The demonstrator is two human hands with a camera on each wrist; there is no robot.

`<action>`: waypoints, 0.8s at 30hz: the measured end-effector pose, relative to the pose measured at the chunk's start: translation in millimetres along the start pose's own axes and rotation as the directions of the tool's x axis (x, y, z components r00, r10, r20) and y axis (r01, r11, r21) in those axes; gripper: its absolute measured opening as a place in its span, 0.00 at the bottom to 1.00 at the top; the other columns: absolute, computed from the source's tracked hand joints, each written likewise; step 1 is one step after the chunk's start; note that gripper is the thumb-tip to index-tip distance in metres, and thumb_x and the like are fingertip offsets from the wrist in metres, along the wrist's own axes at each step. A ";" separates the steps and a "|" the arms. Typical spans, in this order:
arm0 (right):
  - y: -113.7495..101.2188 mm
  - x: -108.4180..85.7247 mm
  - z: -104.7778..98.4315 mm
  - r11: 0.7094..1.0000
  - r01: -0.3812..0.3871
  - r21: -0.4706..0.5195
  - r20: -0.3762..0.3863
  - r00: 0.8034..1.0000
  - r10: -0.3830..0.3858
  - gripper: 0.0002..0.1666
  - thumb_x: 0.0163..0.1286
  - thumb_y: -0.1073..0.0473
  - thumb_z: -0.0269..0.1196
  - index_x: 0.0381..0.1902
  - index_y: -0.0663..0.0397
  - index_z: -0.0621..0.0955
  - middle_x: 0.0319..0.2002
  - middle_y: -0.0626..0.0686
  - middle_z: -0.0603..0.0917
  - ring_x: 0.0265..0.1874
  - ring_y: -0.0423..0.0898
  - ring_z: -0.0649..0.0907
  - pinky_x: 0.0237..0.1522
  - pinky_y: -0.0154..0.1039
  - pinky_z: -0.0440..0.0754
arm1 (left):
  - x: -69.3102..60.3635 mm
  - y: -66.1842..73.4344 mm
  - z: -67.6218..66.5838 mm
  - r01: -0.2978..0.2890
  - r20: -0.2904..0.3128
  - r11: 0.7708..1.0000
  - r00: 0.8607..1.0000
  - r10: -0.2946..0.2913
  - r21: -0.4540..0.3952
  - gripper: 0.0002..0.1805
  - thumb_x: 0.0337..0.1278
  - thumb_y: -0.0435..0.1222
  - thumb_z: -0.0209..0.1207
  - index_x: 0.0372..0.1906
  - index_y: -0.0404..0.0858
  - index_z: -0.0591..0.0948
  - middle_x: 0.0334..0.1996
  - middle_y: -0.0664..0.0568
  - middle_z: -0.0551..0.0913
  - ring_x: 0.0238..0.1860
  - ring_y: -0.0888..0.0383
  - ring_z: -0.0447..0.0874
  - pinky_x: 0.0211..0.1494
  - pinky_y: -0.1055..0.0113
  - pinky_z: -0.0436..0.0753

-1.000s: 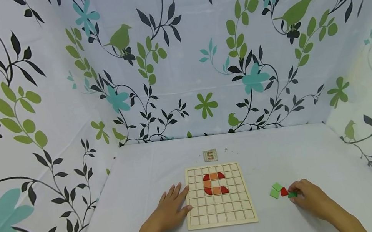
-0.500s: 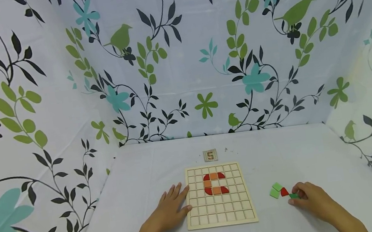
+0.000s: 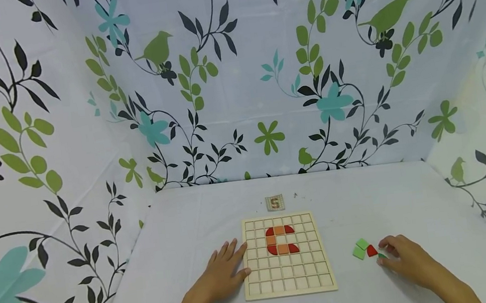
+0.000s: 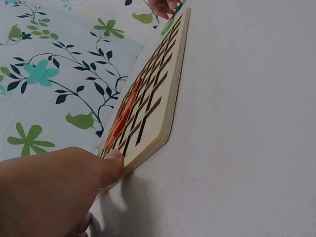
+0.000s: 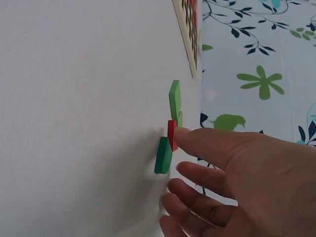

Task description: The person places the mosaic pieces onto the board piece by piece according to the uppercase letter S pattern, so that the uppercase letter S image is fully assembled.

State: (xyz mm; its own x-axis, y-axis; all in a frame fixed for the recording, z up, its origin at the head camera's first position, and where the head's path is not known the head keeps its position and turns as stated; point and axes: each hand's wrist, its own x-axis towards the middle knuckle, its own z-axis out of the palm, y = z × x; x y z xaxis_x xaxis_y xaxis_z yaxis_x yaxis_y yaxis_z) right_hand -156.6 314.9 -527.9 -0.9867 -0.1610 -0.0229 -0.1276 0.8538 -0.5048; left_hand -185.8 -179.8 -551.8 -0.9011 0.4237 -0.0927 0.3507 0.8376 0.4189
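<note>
A wooden grid board (image 3: 289, 285) lies mid-table, with several red and orange tiles (image 3: 270, 240) forming a C-like outline in it. My left hand (image 3: 223, 272) lies fairly flat beside the board, fingertips and thumb (image 4: 114, 157) touching its left edge. To the right of the board, my right hand (image 3: 404, 258) hovers over a dark green tile (image 5: 163, 155), partly covered by the hand in the head view. Its thumb and fingers are apart, with no grip on the tile visible. A red tile (image 3: 371, 250) and two light green tiles (image 3: 358, 252) lie just left of it.
Beyond the board sits a small patterned square (image 3: 274, 203) with an S-like figure. Dark specks lie to its right on the white tabletop (image 3: 213, 205). Leaf-and-bird printed cloth (image 3: 236, 96) encloses the back and sides.
My right hand has shifted slightly around the dark green tile, so less of the tile shows now. My left hand and the board keep their places.
</note>
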 end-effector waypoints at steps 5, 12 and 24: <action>-2.8 8.0 11.1 0.999 0.045 -0.001 -0.055 0.997 -0.045 0.20 0.69 0.52 0.74 0.51 0.59 0.84 0.42 0.49 0.81 0.41 0.43 0.79 0.42 0.39 0.83 | -1.2 0.9 -0.1 0.002 -0.001 1.000 1.000 -0.002 0.001 0.40 0.79 0.60 0.50 0.85 0.46 0.60 0.85 0.40 0.53 0.85 0.36 0.47 0.82 0.30 0.50; -9.6 21.4 20.4 0.997 0.077 -0.003 -0.069 0.995 -0.077 0.13 0.69 0.64 0.72 0.48 0.62 0.84 0.39 0.50 0.80 0.39 0.42 0.80 0.40 0.39 0.84 | -1.2 1.0 -0.5 -0.003 -0.010 1.000 1.000 0.003 0.001 0.40 0.79 0.59 0.50 0.85 0.46 0.60 0.85 0.40 0.53 0.85 0.35 0.47 0.81 0.30 0.50; -12.4 29.6 24.0 0.993 0.105 -0.044 -0.099 0.989 -0.109 0.09 0.68 0.67 0.71 0.45 0.61 0.84 0.38 0.50 0.80 0.38 0.43 0.79 0.41 0.41 0.83 | -3.4 4.2 -3.6 -0.006 -0.013 1.000 1.000 0.006 -0.016 0.39 0.80 0.57 0.52 0.84 0.45 0.61 0.85 0.38 0.53 0.84 0.34 0.48 0.81 0.29 0.50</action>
State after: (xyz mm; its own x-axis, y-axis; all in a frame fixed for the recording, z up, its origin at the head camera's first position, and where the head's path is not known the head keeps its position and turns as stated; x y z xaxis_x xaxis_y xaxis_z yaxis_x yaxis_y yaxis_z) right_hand -181.8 287.7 -543.0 -0.9720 -0.2032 0.1182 -0.2350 0.8531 -0.4658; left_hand -182.2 -178.9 -546.4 -0.9022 0.4241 -0.0781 0.3523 0.8294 0.4336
